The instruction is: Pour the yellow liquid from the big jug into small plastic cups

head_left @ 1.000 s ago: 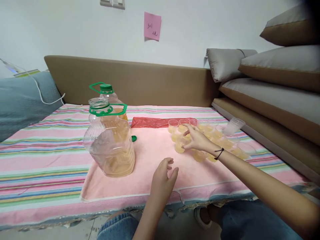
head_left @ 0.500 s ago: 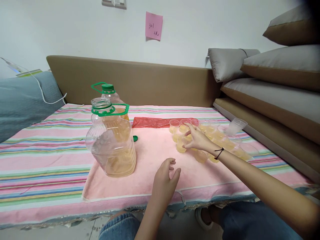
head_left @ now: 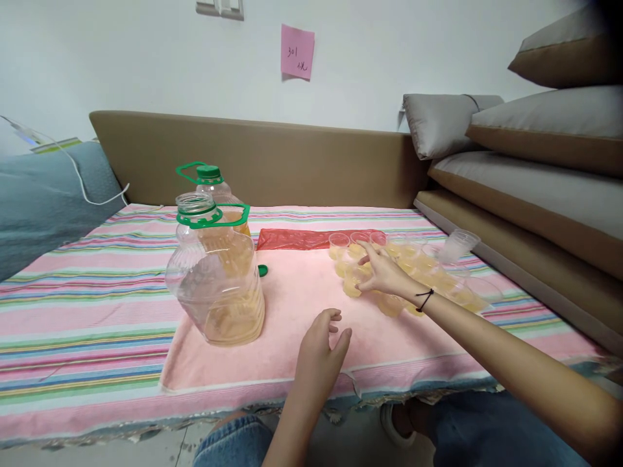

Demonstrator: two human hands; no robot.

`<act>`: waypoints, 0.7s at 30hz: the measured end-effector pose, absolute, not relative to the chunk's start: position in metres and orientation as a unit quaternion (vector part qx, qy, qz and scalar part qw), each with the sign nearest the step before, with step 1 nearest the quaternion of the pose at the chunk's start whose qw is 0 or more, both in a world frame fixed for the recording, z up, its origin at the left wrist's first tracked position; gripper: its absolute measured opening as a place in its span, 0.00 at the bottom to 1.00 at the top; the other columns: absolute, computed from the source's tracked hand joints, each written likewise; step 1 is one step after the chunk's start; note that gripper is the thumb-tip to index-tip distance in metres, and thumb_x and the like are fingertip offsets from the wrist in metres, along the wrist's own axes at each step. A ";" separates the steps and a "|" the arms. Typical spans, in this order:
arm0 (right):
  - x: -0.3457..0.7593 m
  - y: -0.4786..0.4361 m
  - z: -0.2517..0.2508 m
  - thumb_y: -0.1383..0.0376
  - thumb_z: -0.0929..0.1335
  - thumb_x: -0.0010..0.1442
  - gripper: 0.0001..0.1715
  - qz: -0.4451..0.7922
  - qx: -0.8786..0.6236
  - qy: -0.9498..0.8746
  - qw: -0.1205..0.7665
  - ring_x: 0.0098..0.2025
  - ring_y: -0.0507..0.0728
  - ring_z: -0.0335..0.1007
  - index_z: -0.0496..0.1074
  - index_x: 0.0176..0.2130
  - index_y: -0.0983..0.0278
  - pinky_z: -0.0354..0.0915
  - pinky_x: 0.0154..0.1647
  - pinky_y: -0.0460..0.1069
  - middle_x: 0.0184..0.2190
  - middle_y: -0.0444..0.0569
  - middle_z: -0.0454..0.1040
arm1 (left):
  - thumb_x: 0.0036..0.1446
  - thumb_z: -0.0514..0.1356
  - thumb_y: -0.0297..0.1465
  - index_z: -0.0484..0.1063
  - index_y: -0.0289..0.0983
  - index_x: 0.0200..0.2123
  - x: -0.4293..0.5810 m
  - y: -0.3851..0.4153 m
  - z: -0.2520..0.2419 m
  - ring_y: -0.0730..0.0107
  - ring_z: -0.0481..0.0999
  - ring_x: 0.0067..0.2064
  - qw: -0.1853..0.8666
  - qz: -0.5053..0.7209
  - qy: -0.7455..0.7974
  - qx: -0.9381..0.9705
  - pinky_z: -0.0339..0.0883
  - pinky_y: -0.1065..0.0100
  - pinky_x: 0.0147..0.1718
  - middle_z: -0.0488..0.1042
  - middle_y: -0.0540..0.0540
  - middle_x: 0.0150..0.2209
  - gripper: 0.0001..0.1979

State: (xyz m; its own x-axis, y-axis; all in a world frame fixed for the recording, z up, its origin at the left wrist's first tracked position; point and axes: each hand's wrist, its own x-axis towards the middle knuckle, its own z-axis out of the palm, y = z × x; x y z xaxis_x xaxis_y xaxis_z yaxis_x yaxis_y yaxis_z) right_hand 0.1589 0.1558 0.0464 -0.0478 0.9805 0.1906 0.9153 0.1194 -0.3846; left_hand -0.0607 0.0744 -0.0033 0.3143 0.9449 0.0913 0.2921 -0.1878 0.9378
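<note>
Over the front left of a cluster of clear plastic cups (head_left: 352,287) holding pale yellow liquid, my right hand (head_left: 382,269) reaches with thumb and fingers spread. Its thumb tip is close by a front cup; whether it touches is not clear. A black cord circles that wrist. My left hand (head_left: 322,347) hovers over the pink cloth (head_left: 287,311) near its front edge, fingers loosely bent, thumb apart, holding nothing. To the left stands a large uncapped clear jug (head_left: 219,279) with a green handle, part filled with yellowish liquid. Behind it is a second jug (head_left: 209,174) with its green cap on.
A green cap (head_left: 263,270) lies beside the front jug. Flat red plastic (head_left: 292,239) stretches behind the cups. Stacked empty cups (head_left: 458,245) lean at the right. Grey and brown cushions (head_left: 535,175) pile up on the right, and a padded brown board (head_left: 292,155) runs along the back.
The view has shifted very slightly. Both hands, the cups and the jugs stay practically where they were.
</note>
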 end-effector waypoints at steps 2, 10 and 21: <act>0.159 0.155 0.046 0.62 0.76 0.41 0.57 0.076 -0.658 -0.720 0.207 0.51 0.68 0.66 0.51 0.65 0.60 0.58 0.51 0.61 0.42 0.51 0.74 | 0.58 0.55 0.36 0.68 0.39 0.48 -0.060 0.075 -0.004 0.62 0.75 0.44 0.444 0.364 0.456 0.680 0.67 0.57 0.46 0.74 0.42 0.49 0.15; 0.161 0.155 0.046 0.61 0.77 0.41 0.61 0.067 -0.660 -0.719 0.209 0.53 0.69 0.64 0.48 0.66 0.56 0.57 0.51 0.61 0.39 0.49 0.74 | 0.57 0.56 0.36 0.68 0.39 0.47 -0.060 0.075 -0.004 0.61 0.75 0.43 0.446 0.369 0.459 0.674 0.68 0.57 0.45 0.75 0.42 0.48 0.15; 0.193 0.148 0.083 0.54 0.74 0.47 0.54 0.004 -0.634 -0.723 0.274 0.58 0.70 0.64 0.52 0.66 0.60 0.61 0.55 0.62 0.54 0.56 0.71 | 0.57 0.55 0.37 0.69 0.39 0.46 -0.060 0.077 -0.005 0.61 0.76 0.43 0.443 0.350 0.467 0.680 0.68 0.58 0.44 0.75 0.42 0.48 0.14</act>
